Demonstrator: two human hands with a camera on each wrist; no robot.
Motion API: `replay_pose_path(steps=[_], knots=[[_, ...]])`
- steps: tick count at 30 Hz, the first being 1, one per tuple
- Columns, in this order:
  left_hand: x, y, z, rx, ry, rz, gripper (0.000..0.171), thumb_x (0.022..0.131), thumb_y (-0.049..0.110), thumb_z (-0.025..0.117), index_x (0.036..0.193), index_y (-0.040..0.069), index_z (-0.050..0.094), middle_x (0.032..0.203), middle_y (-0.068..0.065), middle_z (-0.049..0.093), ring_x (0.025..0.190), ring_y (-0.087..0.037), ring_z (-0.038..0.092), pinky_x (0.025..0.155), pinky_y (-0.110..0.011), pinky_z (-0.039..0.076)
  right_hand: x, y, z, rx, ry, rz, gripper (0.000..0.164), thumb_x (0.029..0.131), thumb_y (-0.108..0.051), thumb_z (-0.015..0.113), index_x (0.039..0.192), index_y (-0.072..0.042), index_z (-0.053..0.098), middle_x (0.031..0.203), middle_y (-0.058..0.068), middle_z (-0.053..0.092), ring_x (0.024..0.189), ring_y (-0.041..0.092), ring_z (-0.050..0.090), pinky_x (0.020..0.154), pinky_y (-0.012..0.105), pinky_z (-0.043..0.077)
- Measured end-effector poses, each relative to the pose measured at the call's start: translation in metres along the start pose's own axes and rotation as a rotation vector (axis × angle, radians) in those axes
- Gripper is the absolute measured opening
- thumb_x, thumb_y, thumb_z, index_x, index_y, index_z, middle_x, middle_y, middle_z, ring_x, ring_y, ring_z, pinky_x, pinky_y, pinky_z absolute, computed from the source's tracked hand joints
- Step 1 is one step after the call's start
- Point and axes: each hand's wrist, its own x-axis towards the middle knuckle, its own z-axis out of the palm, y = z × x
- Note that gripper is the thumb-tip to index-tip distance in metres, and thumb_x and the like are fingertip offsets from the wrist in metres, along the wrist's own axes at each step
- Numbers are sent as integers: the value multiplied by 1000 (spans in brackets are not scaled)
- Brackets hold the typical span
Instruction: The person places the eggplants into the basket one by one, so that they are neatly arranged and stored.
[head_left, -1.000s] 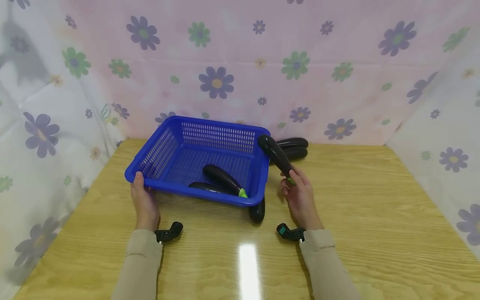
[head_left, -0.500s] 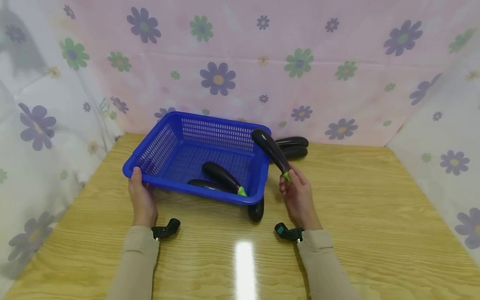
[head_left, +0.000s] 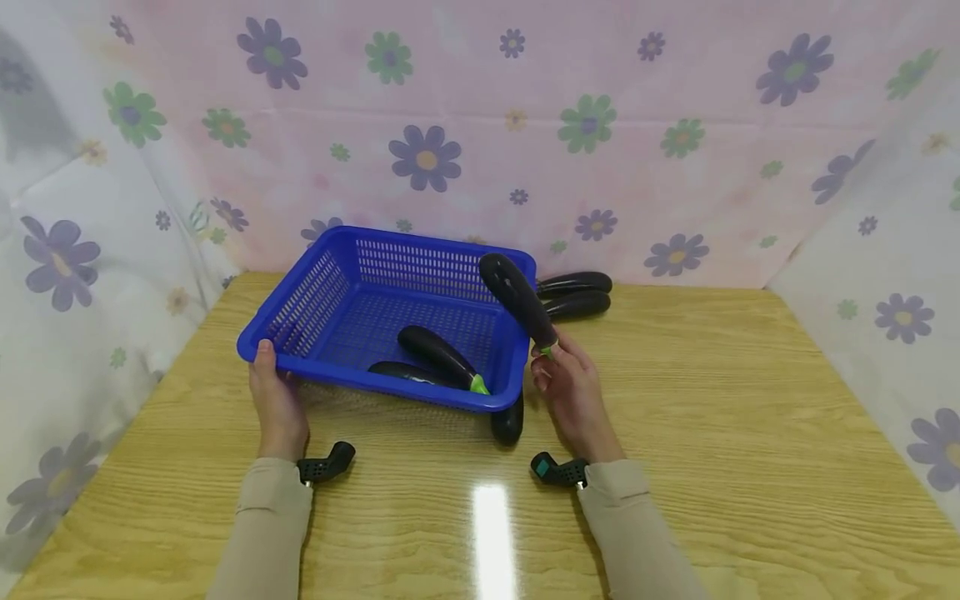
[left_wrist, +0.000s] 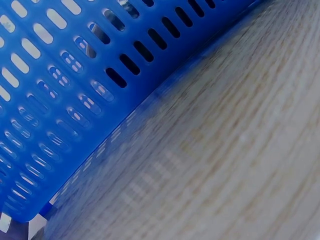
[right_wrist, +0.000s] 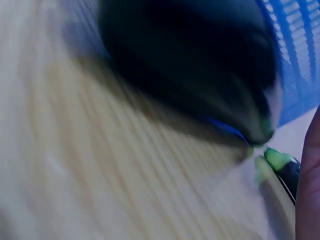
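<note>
My left hand (head_left: pixel 278 404) grips the near left corner of a blue plastic basket (head_left: pixel 303 367), its thumb over the rim. With its near side raised, the basket tilts above the table; perforated wall (left_wrist: pixel 75 100) fills the upper left of the left wrist view. My right hand (head_left: pixel 576 392) pinches an eggplant (head_left: pixel 517 296) by its green stem end, and the dark body slants up over the basket's right rim. Inside lie two eggplants, one with a green cap (head_left: pixel 442 354) and another (head_left: pixel 408 372) partly hidden by the near rim.
Another eggplant (head_left: pixel 507 422) lies on the wooden table (head_left: pixel 750 433), partly hidden under the basket's near right corner. Two more eggplants (head_left: pixel 576 305) rest behind the basket's right side. Flowered cloth (head_left: pixel 480 100) hangs along the back and sides.
My right hand has moved left, carrying the eggplant from beside the basket to over its right rim. The left hand keeps its grip on the basket.
</note>
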Motion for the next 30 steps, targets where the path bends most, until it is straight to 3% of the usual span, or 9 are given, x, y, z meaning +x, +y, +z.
replay_pose_path(steps=[4, 8, 19, 24, 30], knots=[[1, 2, 1, 19, -19, -2, 49, 90, 44, 42, 132, 19, 35, 133, -7, 37, 122, -20, 34, 105, -33, 22, 1, 1, 8, 32, 29, 0, 27, 91, -13, 51, 117, -5, 52, 85, 9, 53, 71, 17, 51, 57, 22, 40], [4, 2, 2, 11, -25, 10, 48, 91, 43, 41, 132, 18, 36, 132, -8, 38, 122, -21, 34, 104, -33, 22, 2, -1, 13, -7, 72, -18, 31, 90, -14, 53, 119, -4, 51, 82, 6, 52, 71, 15, 50, 58, 21, 42], [1, 1, 0, 16, -10, -6, 48, 90, 43, 42, 132, 19, 36, 133, -7, 38, 122, -20, 34, 105, -32, 21, 1, -3, 31, -340, 255, -104, 36, 85, -19, 60, 118, -5, 56, 68, 4, 51, 57, 12, 45, 47, 18, 39], [1, 0, -1, -5, -6, -3, 48, 90, 42, 42, 131, 18, 37, 132, -8, 39, 122, -21, 35, 104, -32, 22, -1, -4, 40, -527, 276, -132, 36, 84, -23, 62, 116, -9, 60, 63, 3, 49, 54, 12, 46, 46, 18, 39], [0, 0, 0, 9, -8, 1, 48, 90, 43, 42, 131, 18, 37, 132, -8, 39, 122, -22, 35, 104, -34, 22, -6, -11, 52, -610, 272, -137, 34, 85, -22, 60, 117, -9, 60, 58, 4, 46, 52, 11, 44, 45, 18, 38]])
